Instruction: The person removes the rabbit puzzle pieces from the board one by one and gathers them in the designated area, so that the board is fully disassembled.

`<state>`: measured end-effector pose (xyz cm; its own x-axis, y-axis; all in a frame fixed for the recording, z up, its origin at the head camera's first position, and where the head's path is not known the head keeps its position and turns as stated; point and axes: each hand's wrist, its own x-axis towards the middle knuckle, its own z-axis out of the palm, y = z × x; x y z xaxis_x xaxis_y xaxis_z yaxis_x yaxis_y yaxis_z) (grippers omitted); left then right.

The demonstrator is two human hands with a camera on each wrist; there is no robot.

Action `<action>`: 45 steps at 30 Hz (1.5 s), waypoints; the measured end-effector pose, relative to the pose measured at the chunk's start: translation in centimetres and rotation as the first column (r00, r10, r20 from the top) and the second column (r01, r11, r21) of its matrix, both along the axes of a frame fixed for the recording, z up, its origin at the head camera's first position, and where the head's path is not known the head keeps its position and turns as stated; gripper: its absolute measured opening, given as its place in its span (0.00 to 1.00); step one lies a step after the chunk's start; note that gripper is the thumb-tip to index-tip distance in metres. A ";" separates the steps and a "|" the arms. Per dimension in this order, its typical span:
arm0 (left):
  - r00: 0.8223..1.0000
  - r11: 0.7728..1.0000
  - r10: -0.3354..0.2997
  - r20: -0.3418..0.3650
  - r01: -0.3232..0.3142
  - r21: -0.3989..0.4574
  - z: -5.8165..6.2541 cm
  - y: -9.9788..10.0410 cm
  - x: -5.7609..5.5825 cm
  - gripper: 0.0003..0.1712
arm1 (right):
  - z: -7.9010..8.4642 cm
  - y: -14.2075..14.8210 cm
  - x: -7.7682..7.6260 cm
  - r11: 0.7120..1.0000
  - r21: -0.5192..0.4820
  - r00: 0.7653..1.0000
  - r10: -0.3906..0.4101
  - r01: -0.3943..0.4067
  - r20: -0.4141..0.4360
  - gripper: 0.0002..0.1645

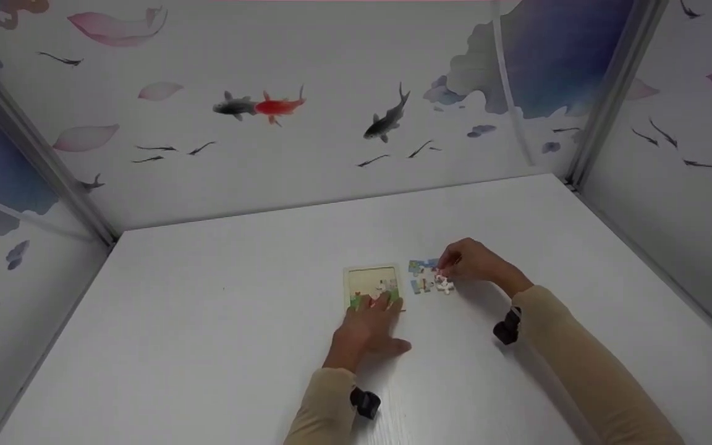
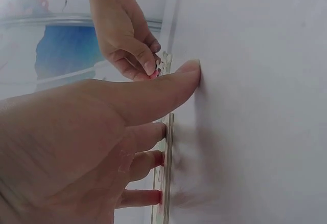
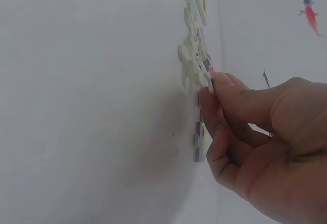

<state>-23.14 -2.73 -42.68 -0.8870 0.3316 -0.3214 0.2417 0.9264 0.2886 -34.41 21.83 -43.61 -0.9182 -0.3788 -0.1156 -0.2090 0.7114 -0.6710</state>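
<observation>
A shallow puzzle tray (image 1: 402, 279) with a pale wooden rim lies on the white table, partly filled with colourful pieces along its lower part. My left hand (image 1: 366, 330) rests on its near part with fingers spread and fingertips touching the pieces; the hand hides the near rim. In the left wrist view the thumb (image 2: 168, 90) sticks out over the table. To the right of the tray, my right hand (image 1: 476, 262) pinches a puzzle piece (image 3: 208, 73) between thumb and forefinger. Several loose puzzle pieces (image 1: 419, 286) lie beside and under those fingertips.
The white table (image 1: 226, 346) is bounded by a back wall (image 1: 306, 167) printed with fish and petals, and by side panels. A small black camera sits on each wrist, the right one (image 1: 507, 327) low over the table.
</observation>
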 end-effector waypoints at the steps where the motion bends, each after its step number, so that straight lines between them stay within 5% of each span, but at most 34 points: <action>1: 1.000 1.000 -0.003 0.001 0.003 -0.001 0.0 0.0 0.0 0.47 | -0.1 0.0 0.0 1.000 0.011 1.000 -0.012 0.012 0.003 0.06; 15: 0.990 0.996 -0.079 0.116 0.075 0.040 0.3 -1.8 -0.2 0.50 | -0.3 -1.4 0.0 0.992 0.053 0.992 -0.118 0.115 0.038 0.06; 22: 0.989 0.993 -0.091 0.117 0.082 0.080 0.1 -2.4 -0.5 0.46 | -0.2 -1.8 0.0 0.995 0.057 0.997 -0.079 0.078 0.015 0.05; 31: 0.980 0.984 -0.176 0.087 0.175 0.024 0.3 -2.8 -0.8 0.45 | 0.9 -4.3 0.0 0.999 0.035 1.000 0.009 -0.009 -0.005 0.10; 45: 0.985 0.993 -0.121 0.121 0.120 0.015 0.2 -2.5 -0.6 0.46 | 0.9 -7.9 0.5 0.990 0.127 0.997 0.055 -0.062 0.060 0.13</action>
<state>-23.72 -5.22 -42.47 -0.7950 0.4365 -0.4212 0.3141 0.8903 0.3296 -33.88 13.93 -42.70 -0.8857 -0.4099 -0.2179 -0.2170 0.7805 -0.5863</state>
